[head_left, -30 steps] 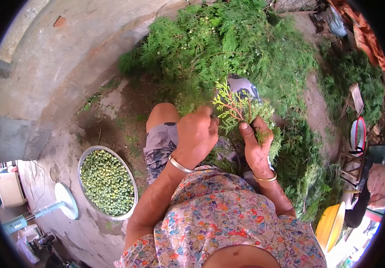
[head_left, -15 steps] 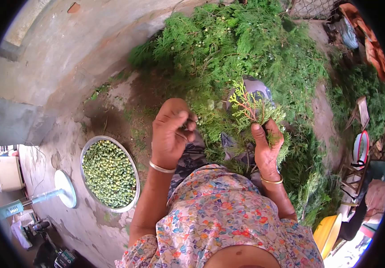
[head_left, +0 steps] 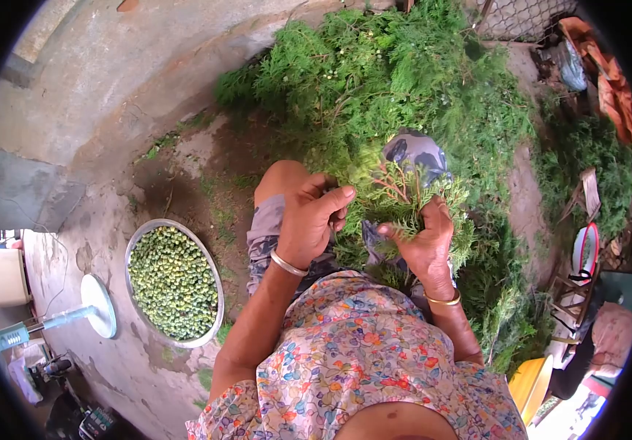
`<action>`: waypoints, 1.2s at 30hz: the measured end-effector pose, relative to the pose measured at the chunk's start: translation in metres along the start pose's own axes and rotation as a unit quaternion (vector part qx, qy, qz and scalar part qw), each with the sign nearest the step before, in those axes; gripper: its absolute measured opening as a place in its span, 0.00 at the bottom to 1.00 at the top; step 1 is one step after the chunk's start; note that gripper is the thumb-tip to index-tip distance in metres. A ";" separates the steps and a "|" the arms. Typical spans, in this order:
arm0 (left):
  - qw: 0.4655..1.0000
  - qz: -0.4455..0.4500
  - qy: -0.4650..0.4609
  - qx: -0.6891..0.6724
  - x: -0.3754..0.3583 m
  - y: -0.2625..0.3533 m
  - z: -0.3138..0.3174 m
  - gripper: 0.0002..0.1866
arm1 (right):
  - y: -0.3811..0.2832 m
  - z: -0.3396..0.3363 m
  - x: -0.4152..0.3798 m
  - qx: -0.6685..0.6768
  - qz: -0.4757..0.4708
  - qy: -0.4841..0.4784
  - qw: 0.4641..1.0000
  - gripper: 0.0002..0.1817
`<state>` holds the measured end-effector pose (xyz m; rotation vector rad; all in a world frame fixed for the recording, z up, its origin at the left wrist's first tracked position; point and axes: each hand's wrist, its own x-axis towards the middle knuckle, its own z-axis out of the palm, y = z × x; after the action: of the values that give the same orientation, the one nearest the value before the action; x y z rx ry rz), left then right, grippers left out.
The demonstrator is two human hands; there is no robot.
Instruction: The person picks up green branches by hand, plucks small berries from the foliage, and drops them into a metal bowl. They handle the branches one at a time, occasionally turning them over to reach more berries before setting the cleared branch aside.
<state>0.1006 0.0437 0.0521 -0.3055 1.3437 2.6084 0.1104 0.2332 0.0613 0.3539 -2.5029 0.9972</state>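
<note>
Earthen ground [head_left: 184,189] is lying beneath. My right hand [head_left: 426,238] is holding a leafy sprig [head_left: 398,192] before me; bracing it is probably helping. My left hand [head_left: 310,220] is hovering beside it, loosely curled, contents unclear. Basin [head_left: 220,301] is sitting left, branch heap [head_left: 382,81] lying beyond.

- A pale blue stand [head_left: 98,306], its round base and pole at the left.
- A cream, box-shaped object [head_left: 6,277] near the pole.
- Dark clutter [head_left: 96,423] at lower left, too dim to identify.
- A stained, weathered wall [head_left: 147,59].
- Wire mesh [head_left: 525,20] at upper right, near crumpled orange sheeting [head_left: 618,103] and a bluish plastic bag [head_left: 571,67].
- A pale wooden piece [head_left: 590,193] near a red-rimmed white object [head_left: 587,249].
- A yellow basin [head_left: 530,389], partly visible, lower right.
- Pinkish cloth [head_left: 614,337] at the right edge.
</note>
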 end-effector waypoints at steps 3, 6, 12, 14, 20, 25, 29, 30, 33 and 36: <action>0.999 0.039 0.014 -0.006 -0.002 -0.005 0.004 0.05 | 0.005 0.001 0.001 -0.014 0.004 -0.040 0.999 0.18; 0.996 0.081 0.017 0.026 -0.006 -0.005 0.002 0.04 | 0.012 0.004 -0.003 -0.058 -0.035 -0.079 0.995 0.16; 0.908 0.282 0.094 0.297 0.001 -0.015 0.001 0.05 | 0.006 0.010 -0.005 0.030 -0.075 -0.041 0.996 0.11; 0.880 0.322 0.099 0.335 0.003 -0.014 0.004 0.06 | 0.007 0.013 -0.007 0.049 -0.085 -0.019 0.995 0.09; 0.981 0.092 0.162 -0.062 0.006 0.018 -0.030 0.03 | 0.016 0.007 -0.011 0.029 -0.127 0.010 0.991 0.13; 0.960 0.008 0.029 -0.279 -0.004 0.034 -0.067 0.11 | 0.012 0.000 -0.012 0.002 -0.133 0.009 0.991 0.16; 0.972 0.015 -0.042 -0.231 -0.010 0.042 -0.042 0.13 | 0.012 0.002 -0.013 -0.015 -0.142 0.006 0.990 0.16; 0.976 0.029 -0.062 -0.204 -0.012 0.047 -0.028 0.13 | 0.014 0.004 -0.015 -0.013 -0.147 0.003 0.989 0.13; 0.998 0.045 -0.031 0.039 -0.017 0.056 -0.003 0.12 | 0.017 0.008 -0.016 -0.013 -0.157 -0.005 0.987 0.14; 0.905 0.182 0.010 0.384 -0.006 0.042 0.009 0.14 | 0.016 0.005 -0.014 0.001 -0.166 -0.017 0.986 0.14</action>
<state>0.0947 0.0267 0.0913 0.0557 2.4736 2.0570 0.1153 0.2417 0.0417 0.7647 -2.3659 0.8635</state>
